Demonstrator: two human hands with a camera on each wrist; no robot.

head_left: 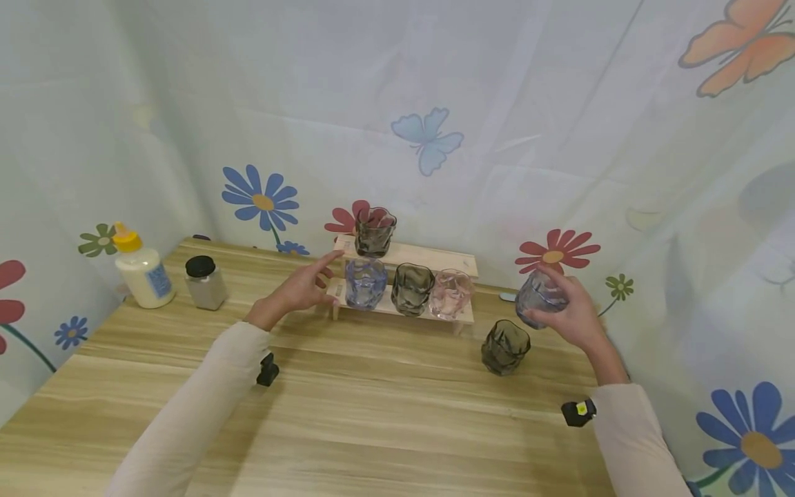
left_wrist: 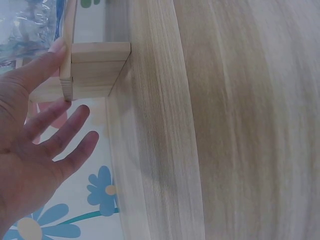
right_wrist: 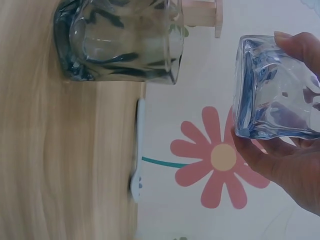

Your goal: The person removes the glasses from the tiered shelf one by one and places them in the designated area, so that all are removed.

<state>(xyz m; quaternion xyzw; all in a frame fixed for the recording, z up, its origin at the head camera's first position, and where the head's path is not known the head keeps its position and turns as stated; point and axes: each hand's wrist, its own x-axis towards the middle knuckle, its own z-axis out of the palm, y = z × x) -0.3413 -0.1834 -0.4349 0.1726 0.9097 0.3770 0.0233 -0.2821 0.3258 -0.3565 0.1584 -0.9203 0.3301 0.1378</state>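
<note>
My right hand [head_left: 574,314] grips a bluish clear glass tumbler [head_left: 539,298], raised above the table's back right; in the right wrist view the tumbler [right_wrist: 272,90] lies between thumb and fingers. My left hand [head_left: 301,284] is at the left end of a two-step wooden rack [head_left: 428,257], fingers loosely extended, thumb and index fingertips right at the end of a board [left_wrist: 66,80]. A smoky grey glass [head_left: 375,233] stands on the upper step. The lower step bears a blue glass [head_left: 365,284], another grey glass [head_left: 413,290] and a pink glass [head_left: 450,295].
Another grey glass [head_left: 506,348] stands on the wooden table [head_left: 397,414], right of the rack. A pale spoon-shaped thing [right_wrist: 139,150] lies by the back edge. At left are a yellow-capped white bottle [head_left: 144,276] and a black-lidded jar [head_left: 206,284]. A flowered curtain [head_left: 310,90] hangs behind.
</note>
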